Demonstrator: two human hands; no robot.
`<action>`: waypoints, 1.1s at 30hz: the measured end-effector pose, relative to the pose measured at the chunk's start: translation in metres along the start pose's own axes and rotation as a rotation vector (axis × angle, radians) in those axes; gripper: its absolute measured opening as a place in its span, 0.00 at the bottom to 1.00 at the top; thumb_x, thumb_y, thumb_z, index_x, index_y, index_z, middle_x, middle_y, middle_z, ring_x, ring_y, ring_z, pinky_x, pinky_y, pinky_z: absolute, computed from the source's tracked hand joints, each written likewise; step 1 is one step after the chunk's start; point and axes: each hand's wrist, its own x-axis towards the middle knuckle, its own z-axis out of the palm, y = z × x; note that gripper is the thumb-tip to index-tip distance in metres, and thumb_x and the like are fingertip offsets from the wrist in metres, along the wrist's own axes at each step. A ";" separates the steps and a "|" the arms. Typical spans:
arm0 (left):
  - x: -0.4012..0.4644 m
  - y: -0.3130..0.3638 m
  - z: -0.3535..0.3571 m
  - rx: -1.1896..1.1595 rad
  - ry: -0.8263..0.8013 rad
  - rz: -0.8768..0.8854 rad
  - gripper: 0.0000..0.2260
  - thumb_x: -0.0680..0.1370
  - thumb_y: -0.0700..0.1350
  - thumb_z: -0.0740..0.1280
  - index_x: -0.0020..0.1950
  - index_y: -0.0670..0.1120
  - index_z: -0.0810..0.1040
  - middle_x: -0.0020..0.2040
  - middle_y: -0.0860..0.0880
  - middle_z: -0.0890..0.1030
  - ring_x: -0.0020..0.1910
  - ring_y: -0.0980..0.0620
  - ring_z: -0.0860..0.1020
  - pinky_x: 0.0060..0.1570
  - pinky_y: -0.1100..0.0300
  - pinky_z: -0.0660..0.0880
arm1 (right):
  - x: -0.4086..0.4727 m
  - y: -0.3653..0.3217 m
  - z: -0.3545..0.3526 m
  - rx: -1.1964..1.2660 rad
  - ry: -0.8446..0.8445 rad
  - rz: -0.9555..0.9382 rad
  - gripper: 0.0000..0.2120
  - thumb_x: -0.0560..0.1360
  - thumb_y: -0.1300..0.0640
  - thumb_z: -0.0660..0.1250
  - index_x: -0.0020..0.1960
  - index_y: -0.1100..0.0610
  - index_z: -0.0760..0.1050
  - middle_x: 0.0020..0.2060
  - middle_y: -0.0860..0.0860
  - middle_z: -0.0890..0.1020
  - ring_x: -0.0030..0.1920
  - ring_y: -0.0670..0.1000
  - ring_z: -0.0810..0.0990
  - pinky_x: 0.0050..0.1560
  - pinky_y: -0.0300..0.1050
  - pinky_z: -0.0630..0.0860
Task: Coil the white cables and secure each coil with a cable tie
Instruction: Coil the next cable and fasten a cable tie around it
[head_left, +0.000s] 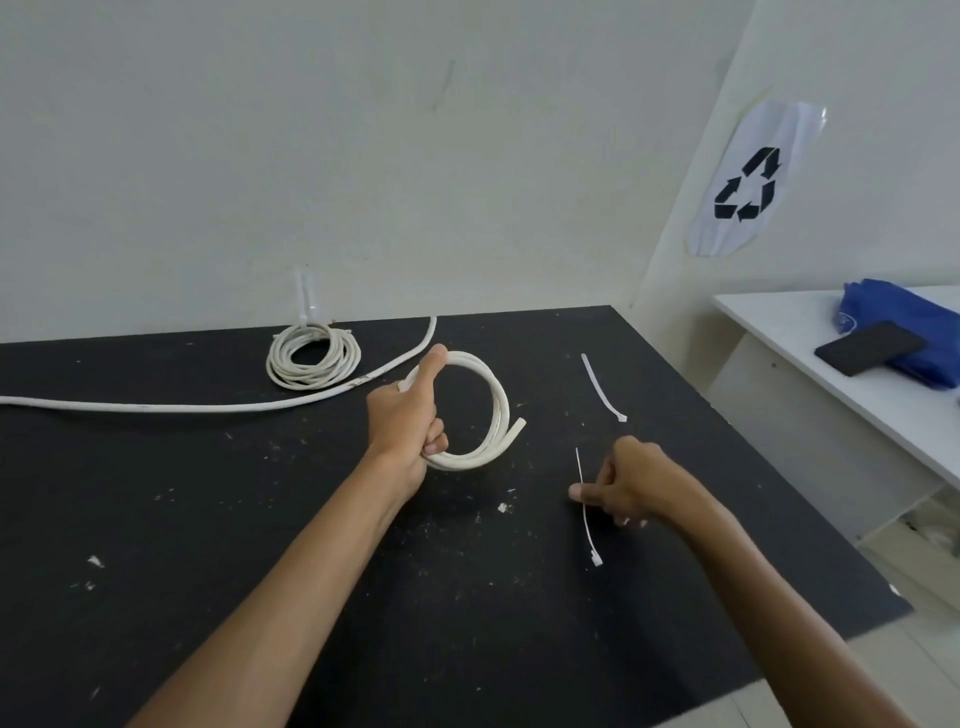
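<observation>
Pinched between right hand (631, 486) thumb and forefinger, a thin cable tie (586, 512) hangs near-vertical, head end lowest. Left hand (408, 415) grips the thick white cable coil (470, 410) upright above the black tabletop (260, 519) (spare tie (602, 387) lies beyond). Coil sits left of the tie, near.

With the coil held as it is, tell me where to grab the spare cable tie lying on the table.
Pinch the spare cable tie at its middle strap from above, thumb and forefinger across its width. It lies flat on the black table, head end nearer the right hand, nothing touching it. The thin strap probably needs fingertips to lift.
</observation>
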 end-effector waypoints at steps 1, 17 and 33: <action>0.000 -0.002 0.002 0.006 -0.003 -0.006 0.20 0.76 0.59 0.78 0.50 0.45 0.75 0.28 0.51 0.56 0.23 0.53 0.56 0.22 0.60 0.58 | 0.002 0.000 0.005 0.009 0.014 0.000 0.19 0.78 0.43 0.76 0.45 0.60 0.87 0.32 0.53 0.87 0.34 0.51 0.86 0.46 0.48 0.86; 0.002 0.001 -0.020 -0.119 0.092 -0.092 0.23 0.75 0.58 0.79 0.38 0.49 0.67 0.28 0.51 0.55 0.24 0.53 0.55 0.24 0.59 0.55 | 0.010 -0.020 0.023 0.129 0.165 -0.171 0.07 0.76 0.61 0.68 0.43 0.56 0.84 0.41 0.52 0.86 0.45 0.54 0.86 0.50 0.53 0.86; 0.002 -0.003 -0.020 -0.272 0.163 -0.172 0.21 0.75 0.57 0.79 0.37 0.50 0.69 0.29 0.51 0.55 0.25 0.53 0.55 0.24 0.59 0.55 | -0.005 -0.001 0.025 0.032 0.120 -0.182 0.07 0.78 0.58 0.68 0.44 0.58 0.83 0.42 0.53 0.86 0.46 0.56 0.85 0.50 0.56 0.85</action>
